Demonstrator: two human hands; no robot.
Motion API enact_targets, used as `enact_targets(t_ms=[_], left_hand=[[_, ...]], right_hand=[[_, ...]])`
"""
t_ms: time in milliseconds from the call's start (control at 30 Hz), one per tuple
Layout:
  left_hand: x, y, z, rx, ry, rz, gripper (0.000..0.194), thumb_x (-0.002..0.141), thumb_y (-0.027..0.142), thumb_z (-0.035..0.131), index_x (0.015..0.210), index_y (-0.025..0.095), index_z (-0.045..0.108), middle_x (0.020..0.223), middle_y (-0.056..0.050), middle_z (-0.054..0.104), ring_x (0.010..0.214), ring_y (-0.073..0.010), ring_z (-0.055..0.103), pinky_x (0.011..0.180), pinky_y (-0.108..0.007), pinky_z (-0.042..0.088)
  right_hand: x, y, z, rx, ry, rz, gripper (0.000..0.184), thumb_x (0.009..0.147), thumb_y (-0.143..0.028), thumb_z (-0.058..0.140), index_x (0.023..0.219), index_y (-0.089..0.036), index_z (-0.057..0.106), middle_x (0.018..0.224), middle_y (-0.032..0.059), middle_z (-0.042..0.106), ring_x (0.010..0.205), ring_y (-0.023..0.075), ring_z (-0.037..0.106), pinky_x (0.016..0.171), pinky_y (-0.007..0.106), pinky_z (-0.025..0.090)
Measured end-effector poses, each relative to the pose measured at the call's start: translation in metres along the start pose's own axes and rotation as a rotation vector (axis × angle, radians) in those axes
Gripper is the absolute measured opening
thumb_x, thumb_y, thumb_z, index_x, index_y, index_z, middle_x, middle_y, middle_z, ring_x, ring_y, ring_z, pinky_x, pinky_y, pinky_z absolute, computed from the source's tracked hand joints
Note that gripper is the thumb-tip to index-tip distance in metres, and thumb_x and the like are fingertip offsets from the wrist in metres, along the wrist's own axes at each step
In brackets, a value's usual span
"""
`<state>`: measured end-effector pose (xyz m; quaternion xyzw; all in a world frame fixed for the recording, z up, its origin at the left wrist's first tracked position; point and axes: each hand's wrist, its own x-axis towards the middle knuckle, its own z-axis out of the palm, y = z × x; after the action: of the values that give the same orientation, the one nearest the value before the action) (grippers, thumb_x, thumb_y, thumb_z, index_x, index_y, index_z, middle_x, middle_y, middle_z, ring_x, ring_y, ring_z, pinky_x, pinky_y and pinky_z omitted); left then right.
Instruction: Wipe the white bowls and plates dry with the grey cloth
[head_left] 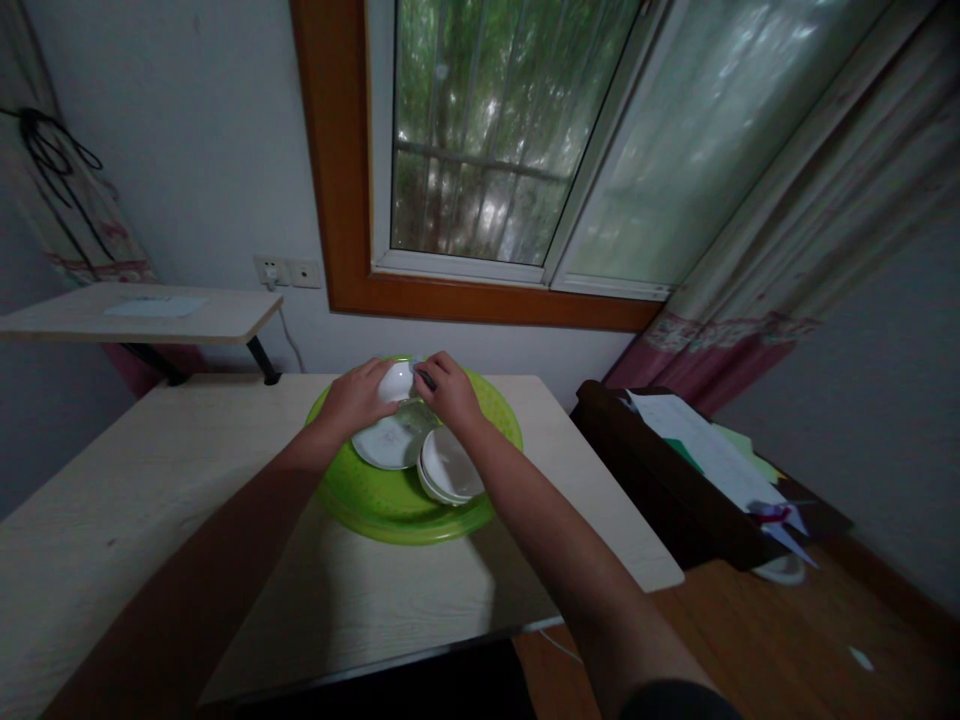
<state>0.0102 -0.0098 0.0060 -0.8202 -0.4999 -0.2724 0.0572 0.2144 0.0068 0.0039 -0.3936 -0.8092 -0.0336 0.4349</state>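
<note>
My left hand [358,398] has its thumb and fingers around the near side and left rim of a small white bowl [396,381]. In my right hand [448,391] is a small dark-handled tool, its end at the bowl's right rim; its kind cannot be made out. Below the hands, a white plate [382,445] lies in a round green tray [375,515], with a clear glass dish [412,420] partly over it. Beside the plate stand white bowls [452,465], nested and tilted, partly behind my right forearm.
The tray rests on a pale wooden table [187,430]. A raised shelf [142,310] on black legs stands at the back left. Behind are a wall socket [287,272] and a window [510,140]. Right of the table, a dark brown piece of furniture [645,470] holds papers [697,450].
</note>
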Motion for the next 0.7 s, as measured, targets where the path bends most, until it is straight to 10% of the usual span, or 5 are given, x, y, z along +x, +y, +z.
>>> enact_targets(t_ms=[200, 467, 700], left_hand=[[-0.001, 0.002, 0.0, 0.0, 0.007, 0.048, 0.06, 0.078, 0.029, 0.065, 0.135, 0.018, 0.052, 0.131, -0.012, 0.062, 0.118, -0.0285, 0.06, 0.099, -0.037, 0.048], [-0.001, 0.003, 0.0, -0.002, 0.003, 0.056, 0.065, 0.077, 0.035, 0.069, 0.138, 0.021, 0.05, 0.136, -0.011, 0.06, 0.121, -0.0291, 0.058, 0.1, -0.039, 0.047], [-0.002, 0.003, 0.001, 0.03, -0.021, 0.057, 0.063, 0.079, 0.032, 0.068, 0.138, 0.019, 0.05, 0.137, -0.013, 0.059, 0.126, -0.0301, 0.056, 0.105, -0.04, 0.045]], right_hand=[[-0.001, -0.023, 0.003, -0.046, -0.164, -0.179, 0.017, 0.092, -0.024, 0.057, 0.101, -0.021, 0.071, 0.101, 0.0061, 0.063, 0.096, 0.0198, 0.056, 0.087, 0.031, 0.047], [0.002, -0.006, 0.0, -0.029, 0.047, 0.023, 0.018, 0.094, -0.024, 0.056, 0.1, -0.018, 0.072, 0.095, 0.0069, 0.061, 0.09, 0.0191, 0.057, 0.086, 0.031, 0.048], [-0.001, -0.011, 0.001, -0.054, -0.036, -0.077, 0.02, 0.095, -0.027, 0.054, 0.103, -0.02, 0.071, 0.099, 0.0073, 0.062, 0.093, 0.0197, 0.056, 0.086, 0.031, 0.048]])
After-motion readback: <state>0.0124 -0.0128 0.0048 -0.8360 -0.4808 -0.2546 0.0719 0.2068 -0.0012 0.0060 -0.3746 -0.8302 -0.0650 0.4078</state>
